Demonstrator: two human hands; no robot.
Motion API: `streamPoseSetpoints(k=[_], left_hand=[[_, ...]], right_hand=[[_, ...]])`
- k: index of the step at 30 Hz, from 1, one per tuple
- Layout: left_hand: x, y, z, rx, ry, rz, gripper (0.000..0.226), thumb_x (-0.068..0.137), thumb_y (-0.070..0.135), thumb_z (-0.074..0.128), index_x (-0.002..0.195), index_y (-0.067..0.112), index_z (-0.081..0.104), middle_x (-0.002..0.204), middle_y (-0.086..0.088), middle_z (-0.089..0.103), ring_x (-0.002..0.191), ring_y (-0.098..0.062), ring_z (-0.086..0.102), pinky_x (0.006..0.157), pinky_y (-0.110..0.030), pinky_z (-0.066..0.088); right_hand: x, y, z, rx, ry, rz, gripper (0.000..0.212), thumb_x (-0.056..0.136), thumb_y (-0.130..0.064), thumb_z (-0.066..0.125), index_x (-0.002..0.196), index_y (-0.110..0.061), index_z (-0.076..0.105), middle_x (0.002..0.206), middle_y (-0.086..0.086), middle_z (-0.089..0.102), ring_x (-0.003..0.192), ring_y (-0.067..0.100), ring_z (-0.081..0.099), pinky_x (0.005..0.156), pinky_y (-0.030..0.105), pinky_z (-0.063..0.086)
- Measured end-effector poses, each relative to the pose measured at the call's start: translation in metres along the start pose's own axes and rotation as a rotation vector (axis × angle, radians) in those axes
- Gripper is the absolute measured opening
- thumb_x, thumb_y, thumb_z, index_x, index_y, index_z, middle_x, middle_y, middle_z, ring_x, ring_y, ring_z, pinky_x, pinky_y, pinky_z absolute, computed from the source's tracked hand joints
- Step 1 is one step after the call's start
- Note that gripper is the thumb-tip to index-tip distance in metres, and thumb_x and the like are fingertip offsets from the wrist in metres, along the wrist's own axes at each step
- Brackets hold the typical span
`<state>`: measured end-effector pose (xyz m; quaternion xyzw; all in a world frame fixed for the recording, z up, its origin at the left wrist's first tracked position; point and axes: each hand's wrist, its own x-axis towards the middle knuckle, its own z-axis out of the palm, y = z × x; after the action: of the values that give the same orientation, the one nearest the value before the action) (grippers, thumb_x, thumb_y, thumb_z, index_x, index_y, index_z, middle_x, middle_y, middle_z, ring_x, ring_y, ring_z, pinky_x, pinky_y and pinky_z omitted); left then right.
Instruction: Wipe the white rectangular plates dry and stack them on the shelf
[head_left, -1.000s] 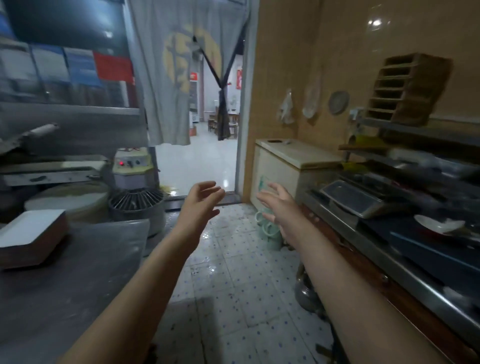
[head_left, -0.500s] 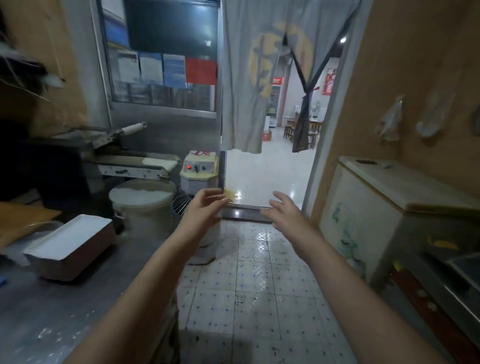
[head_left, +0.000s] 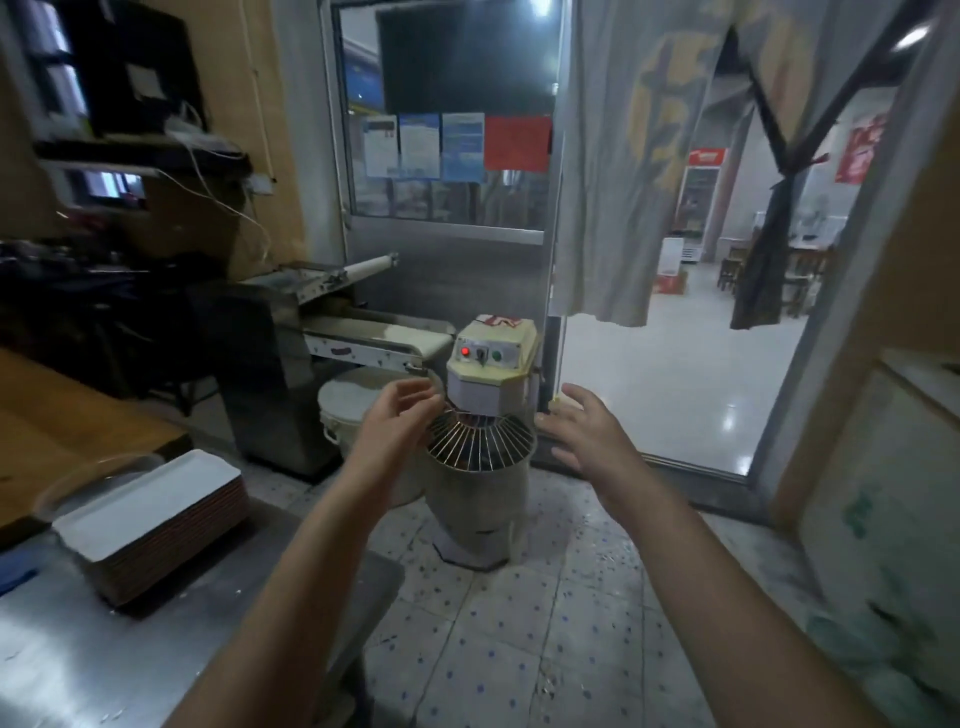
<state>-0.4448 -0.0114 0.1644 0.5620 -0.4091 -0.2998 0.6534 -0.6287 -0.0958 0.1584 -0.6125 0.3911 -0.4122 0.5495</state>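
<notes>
We see both hands raised in the air before the person, above the tiled floor (head_left: 519, 623), and they touch no object. The left hand (head_left: 397, 415) has its fingers loosely curled, with the thumb close to the fingertips, and it holds nothing. The right hand (head_left: 587, 431) is wide, with the fingers spread and relaxed and the palm turned toward the left, and it is empty also. The two hands are apart from each other. Between them, farther back, a dough mixer (head_left: 488, 374) stands on the floor, with a wire guard over its bowl and a red light on its panel. Just beside the mixer, behind the left hand, we see a white bucket (head_left: 345, 410).

The white rectangular plates (head_left: 150, 506) lie in one stack on the steel worktop (head_left: 78, 660), in its far left part near the back edge, well apart from both hands. The top plate shows its white face, and the sides of the stack look reddish brown. At the left edge of the worktop there is something blue, too blurred to tell. A grey curtain (head_left: 623, 156) hangs in the open doorway behind the right hand.
</notes>
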Motion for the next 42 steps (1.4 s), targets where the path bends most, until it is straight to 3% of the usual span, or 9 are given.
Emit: streamPoseSetpoints(k=[6,14,18,22,27,31,36,40,42], left_hand=[[0.045,-0.018,0.056,0.014,0.216,-0.026,0.02,0.089,0.021,0.059,0.108,0.025,0.055,0.117,0.0,0.06,0.108,-0.016,0.057,0.096,-0.041,0.048],[0.08,-0.031,0.083,0.086,0.415,-0.08,0.025,0.091,0.022,0.057,0.115,0.022,0.052,0.118,0.002,0.058,0.106,-0.011,0.056,0.095,-0.036,0.046],[0.107,-0.04,0.062,0.165,0.526,-0.08,0.021,0.09,0.021,0.057,0.111,0.024,0.052,0.117,0.002,0.058,0.109,-0.013,0.055,0.091,-0.034,0.047],[0.146,-0.054,0.036,0.158,0.625,-0.051,0.014,0.09,0.023,0.058,0.099,0.033,0.054,0.111,0.008,0.059,0.101,-0.004,0.056,0.079,-0.024,0.048],[0.193,-0.07,0.008,0.109,0.757,-0.072,0.014,0.091,0.022,0.057,0.099,0.032,0.054,0.112,0.007,0.059,0.105,-0.01,0.056,0.092,-0.033,0.048],[0.228,-0.076,-0.01,0.089,0.859,-0.043,0.013,0.09,0.021,0.058,0.098,0.032,0.055,0.11,0.008,0.061,0.102,-0.007,0.058,0.087,-0.029,0.048],[0.246,-0.09,-0.023,0.1,0.963,-0.075,0.014,0.091,0.019,0.057,0.101,0.029,0.056,0.11,0.008,0.062,0.104,-0.007,0.057,0.088,-0.028,0.048],[0.256,-0.096,-0.039,0.123,1.086,-0.094,0.019,0.091,0.019,0.057,0.11,0.024,0.056,0.111,0.007,0.061,0.104,-0.006,0.057,0.081,-0.023,0.048],[0.263,-0.099,-0.045,0.168,1.172,-0.099,0.02,0.09,0.021,0.058,0.11,0.025,0.057,0.107,0.012,0.061,0.097,-0.001,0.057,0.068,-0.015,0.047]], right_hand=[[0.103,0.001,-0.036,0.04,-0.213,-0.002,0.062,0.089,-0.019,0.064,0.143,-0.018,0.034,0.142,0.006,0.045,0.115,0.019,0.05,0.101,0.039,0.042],[0.206,0.019,-0.027,0.073,-0.464,0.069,0.045,0.093,-0.02,0.057,0.136,-0.018,0.042,0.14,0.006,0.046,0.117,0.019,0.047,0.103,0.041,0.041],[0.244,0.033,0.0,0.009,-0.608,0.08,0.048,0.093,-0.023,0.057,0.138,-0.018,0.041,0.139,0.003,0.044,0.112,0.014,0.046,0.103,0.04,0.04],[0.293,0.042,0.035,-0.002,-0.689,0.077,0.045,0.093,-0.023,0.057,0.136,-0.019,0.043,0.136,0.003,0.047,0.109,0.013,0.048,0.096,0.035,0.042],[0.355,0.038,0.091,-0.017,-0.812,0.076,0.048,0.093,-0.026,0.057,0.138,-0.02,0.04,0.132,-0.001,0.047,0.114,0.012,0.048,0.099,0.036,0.042],[0.397,0.035,0.136,0.004,-0.908,0.039,0.049,0.091,-0.03,0.059,0.136,-0.024,0.042,0.126,-0.005,0.049,0.115,0.012,0.05,0.095,0.033,0.043],[0.424,0.048,0.188,0.029,-1.007,0.098,0.047,0.09,-0.031,0.061,0.133,-0.025,0.044,0.133,-0.003,0.048,0.117,0.014,0.05,0.098,0.037,0.045],[0.441,0.05,0.232,0.002,-1.132,0.083,0.049,0.09,-0.033,0.06,0.136,-0.026,0.043,0.135,-0.002,0.048,0.117,0.014,0.05,0.1,0.038,0.044],[0.449,0.052,0.254,-0.01,-1.203,0.064,0.051,0.09,-0.032,0.06,0.137,-0.025,0.041,0.137,-0.001,0.046,0.122,0.016,0.048,0.102,0.039,0.042]])
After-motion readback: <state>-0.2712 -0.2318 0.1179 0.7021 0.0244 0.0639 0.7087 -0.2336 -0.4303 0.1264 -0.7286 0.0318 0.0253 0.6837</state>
